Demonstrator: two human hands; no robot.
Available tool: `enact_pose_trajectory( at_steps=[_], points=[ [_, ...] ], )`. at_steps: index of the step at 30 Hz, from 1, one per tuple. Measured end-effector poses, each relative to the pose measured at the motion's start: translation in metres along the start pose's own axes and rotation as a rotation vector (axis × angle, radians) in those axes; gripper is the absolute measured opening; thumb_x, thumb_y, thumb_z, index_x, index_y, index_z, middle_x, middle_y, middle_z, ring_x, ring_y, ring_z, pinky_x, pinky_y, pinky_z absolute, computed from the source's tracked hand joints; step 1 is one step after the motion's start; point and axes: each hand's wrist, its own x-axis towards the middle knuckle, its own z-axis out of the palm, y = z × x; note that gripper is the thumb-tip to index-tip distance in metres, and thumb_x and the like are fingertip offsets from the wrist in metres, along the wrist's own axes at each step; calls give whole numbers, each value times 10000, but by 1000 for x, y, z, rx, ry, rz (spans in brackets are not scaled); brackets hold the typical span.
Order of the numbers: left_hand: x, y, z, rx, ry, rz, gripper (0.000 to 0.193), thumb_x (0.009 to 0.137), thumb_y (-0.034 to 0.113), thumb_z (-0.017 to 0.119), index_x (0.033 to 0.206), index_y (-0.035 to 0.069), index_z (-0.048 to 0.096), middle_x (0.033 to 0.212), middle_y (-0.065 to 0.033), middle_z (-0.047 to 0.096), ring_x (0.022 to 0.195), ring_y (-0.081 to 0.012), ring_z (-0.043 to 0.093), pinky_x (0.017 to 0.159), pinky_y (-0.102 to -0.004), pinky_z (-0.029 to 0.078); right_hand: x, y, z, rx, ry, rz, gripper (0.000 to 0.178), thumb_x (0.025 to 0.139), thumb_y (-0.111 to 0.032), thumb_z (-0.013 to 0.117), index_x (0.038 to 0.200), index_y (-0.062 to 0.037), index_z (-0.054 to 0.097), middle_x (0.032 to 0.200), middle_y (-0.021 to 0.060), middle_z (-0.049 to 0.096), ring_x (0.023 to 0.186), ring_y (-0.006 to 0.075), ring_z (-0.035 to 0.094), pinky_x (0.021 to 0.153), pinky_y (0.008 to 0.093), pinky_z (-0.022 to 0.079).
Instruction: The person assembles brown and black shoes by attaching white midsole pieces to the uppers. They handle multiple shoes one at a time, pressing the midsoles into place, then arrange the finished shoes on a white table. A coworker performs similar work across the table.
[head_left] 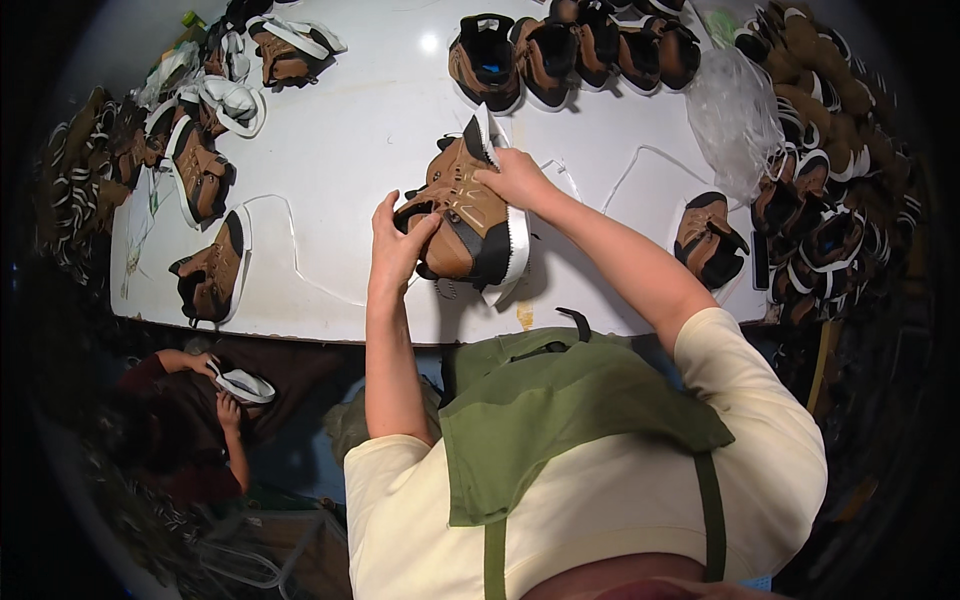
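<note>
Above the white table, a brown and black shoe (474, 230) with a white sole is held on its side between both hands. At its collar opening, my left hand (396, 245) grips the edge with the thumb over the upper and the fingers along the far side. My right hand (518, 180) is closed around the white sole edge about midway along, its thumb resting on the brown upper. The black toe or heel end points away from me. Fingertips behind the sole are hidden.
Finished-looking brown shoes (485, 62) stand in a row at the back. Single shoes lie at left (214, 268) and right (710, 240). Shoe piles (810, 215) crowd both sides, with a clear plastic bag (735, 120) at right. Another person (190, 430) handles a shoe at lower left.
</note>
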Motion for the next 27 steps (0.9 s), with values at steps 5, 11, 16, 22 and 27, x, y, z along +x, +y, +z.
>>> enact_pose_trajectory(
  at_steps=[5,11,16,22,27],
  points=[
    [-10,19,10,300,-103,72,685,831,400,675,1298,-69,497,1344,-284,461,1233,-367,480,1026,-408,395,19,35,-4,113,-137,183,470,794,-316,695,971,116,639,894,279,663,864,345,671,773,389,518],
    [-27,43,52,923,-64,580,541,881,358,590,1286,9,504,1371,-206,483,1270,-346,458,1025,-465,366,-8,29,13,67,-114,204,449,773,-311,718,1023,58,660,942,247,674,911,353,662,805,411,510],
    [-32,18,98,1016,-251,500,649,904,431,512,1401,26,410,1449,-176,410,1324,-339,394,1017,-465,371,-16,96,35,299,-137,306,537,776,-370,707,1025,102,638,953,241,677,878,308,666,779,382,517],
    [-27,10,96,1001,-403,271,669,915,469,488,1453,92,360,1522,-133,315,1390,-317,313,1085,-455,316,-61,84,28,603,-41,272,384,927,-340,591,1096,5,613,1030,138,656,980,215,624,811,332,488],
    [-12,2,82,847,-489,198,642,917,476,484,1411,68,430,1529,-127,304,1405,-301,284,1116,-401,291,-187,85,-38,148,251,105,229,893,-192,636,1069,-46,622,1111,105,617,1065,288,585,906,369,463]
  ],
)
